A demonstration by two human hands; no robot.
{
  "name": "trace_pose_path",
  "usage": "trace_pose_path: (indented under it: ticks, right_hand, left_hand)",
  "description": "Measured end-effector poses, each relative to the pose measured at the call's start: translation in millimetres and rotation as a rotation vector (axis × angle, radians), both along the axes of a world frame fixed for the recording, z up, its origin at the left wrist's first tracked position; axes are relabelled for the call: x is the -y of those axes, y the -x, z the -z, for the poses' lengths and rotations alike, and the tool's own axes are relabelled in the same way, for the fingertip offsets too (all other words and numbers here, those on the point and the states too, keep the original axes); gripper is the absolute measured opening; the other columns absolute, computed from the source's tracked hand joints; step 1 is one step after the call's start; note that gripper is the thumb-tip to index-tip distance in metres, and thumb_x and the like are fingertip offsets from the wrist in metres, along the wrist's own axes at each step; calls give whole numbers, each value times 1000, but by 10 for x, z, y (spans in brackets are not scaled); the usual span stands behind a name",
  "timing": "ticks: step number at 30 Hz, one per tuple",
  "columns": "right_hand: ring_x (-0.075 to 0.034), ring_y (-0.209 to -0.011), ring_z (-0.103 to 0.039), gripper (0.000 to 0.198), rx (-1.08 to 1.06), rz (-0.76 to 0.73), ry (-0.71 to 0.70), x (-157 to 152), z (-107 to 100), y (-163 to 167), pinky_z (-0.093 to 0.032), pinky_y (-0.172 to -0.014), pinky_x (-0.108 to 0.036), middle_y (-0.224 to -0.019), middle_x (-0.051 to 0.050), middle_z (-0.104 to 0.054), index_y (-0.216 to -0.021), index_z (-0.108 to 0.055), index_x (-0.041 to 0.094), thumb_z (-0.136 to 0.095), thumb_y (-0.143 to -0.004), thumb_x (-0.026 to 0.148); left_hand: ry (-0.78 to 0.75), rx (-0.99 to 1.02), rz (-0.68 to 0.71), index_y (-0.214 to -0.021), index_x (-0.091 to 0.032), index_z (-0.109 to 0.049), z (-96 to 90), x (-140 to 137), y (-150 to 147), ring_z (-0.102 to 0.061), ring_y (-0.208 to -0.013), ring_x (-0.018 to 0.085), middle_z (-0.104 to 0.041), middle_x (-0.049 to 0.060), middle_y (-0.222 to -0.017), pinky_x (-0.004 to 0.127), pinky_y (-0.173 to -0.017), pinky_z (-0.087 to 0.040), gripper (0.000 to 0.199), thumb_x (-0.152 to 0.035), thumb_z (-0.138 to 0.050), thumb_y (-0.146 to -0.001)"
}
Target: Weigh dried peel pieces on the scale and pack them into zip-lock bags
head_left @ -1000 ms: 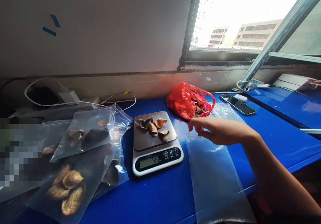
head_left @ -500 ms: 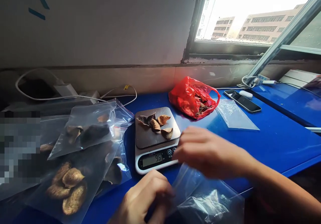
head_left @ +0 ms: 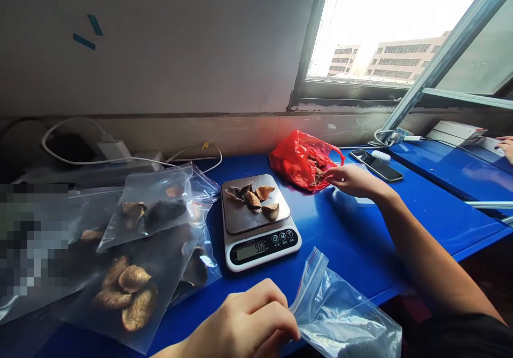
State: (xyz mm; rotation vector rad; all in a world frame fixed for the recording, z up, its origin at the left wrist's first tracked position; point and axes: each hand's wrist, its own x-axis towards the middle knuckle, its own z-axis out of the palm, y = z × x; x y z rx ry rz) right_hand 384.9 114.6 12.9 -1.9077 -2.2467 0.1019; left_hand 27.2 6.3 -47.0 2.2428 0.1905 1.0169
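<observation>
The right hand has left the near clear zip bag and reached far right, fingers loosely open in the red bag mouth; the left hand pinches the zip bag's corner, steadying it near the scale

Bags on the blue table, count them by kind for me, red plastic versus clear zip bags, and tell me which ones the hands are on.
Red plastic bag: 1, with the right hand at its open mouth.
Clear zip bag, empty: 1, pinched by the left hand.
Clear zip bags, filled with dried pieces: at least 2, overlapping left of the scale; more may be hidden.
Total: at least 4 bags.
</observation>
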Motion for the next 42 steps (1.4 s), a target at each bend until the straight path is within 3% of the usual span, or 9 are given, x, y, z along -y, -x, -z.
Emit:
trace_pose_path:
  ticks: [10,16,20,23,27,30,34,39,42]
  right_hand:
    - [-19,-85,-57,8,49,-58,1,-104,59,133,-42,-73,-28,-87,-10,-65,-76,-67,16,-60,-78,15]
    - [-12,-60,-47,9,-3,-35,77,-93,94,142,-33,-54,-24,-72,-2,-60,-74,-56,18,-53,-78,12]
    - [-14,-69,-50,12,-46,-52,37,-121,98,149,-35,-60,-25,-75,-4,-59,-67,-50,19,-53,-76,12]
    - [-16,-76,-53,10,-98,-57,7,-127,97,181,-38,-65,-25,-80,-5,-61,-70,-52,19,-53,-81,19]
    - [-14,-68,-54,16,-170,-10,-16,-147,161,274,-37,-61,-25,-77,-4,-63,-78,-53,19,-51,-88,32]
    - [-15,-70,-55,6,-200,28,-59,-196,252,349,-36,-62,-26,-79,-4,-65,-83,-50,20,-55,-81,22]
    - [-15,-69,-57,15,-252,90,-119,-245,333,377,-37,-62,-26,-75,-2,-64,-86,-50,20,-51,-75,12]
    - [-16,-70,-59,21,-314,183,-229,-229,272,317,-42,-64,-27,-82,-5,-66,-94,-57,19,-49,-75,12]
    - [-17,-73,-60,25,-336,195,-269,-199,200,306,-45,-68,-29,-92,-7,-68,-97,-62,19,-49,-77,13]
  left_hand:
    - [12,-15,20,-94,-19,-57,-7,-14,16,-53,-58,8,-57,4,-83,13,-53,-44,16,-18,-43,-100]
    - [16,-43,25,-96,-19,-57,-35,-17,27,-54,-60,8,-58,4,-84,14,-55,-45,14,-18,-44,-99]
    - [9,-50,24,-97,-19,-57,-47,-25,24,-54,-60,9,-58,5,-84,14,-55,-45,14,-16,-44,-98]
    - [6,-45,29,-96,-18,-58,-42,-25,23,-54,-59,9,-58,5,-84,14,-54,-44,14,-16,-44,-98]
    - [12,-41,29,-96,-18,-58,-38,-18,27,-53,-59,8,-58,5,-84,14,-53,-44,15,-18,-43,-100]
    - [4,-39,26,-96,-18,-58,-49,-12,29,-53,-59,8,-57,5,-83,14,-53,-43,17,-22,-42,-102]
    - [9,-48,18,-95,-18,-58,-55,-11,30,-52,-58,8,-58,5,-83,15,-53,-43,17,-21,-42,-102]
    - [3,-47,22,-96,-18,-58,-24,-20,24,-54,-59,9,-59,6,-85,15,-53,-45,17,-21,-43,-101]
    - [0,-48,23,-94,-18,-58,-106,-11,35,-54,-58,8,-59,5,-83,14,-53,-45,15,-19,-45,-100]
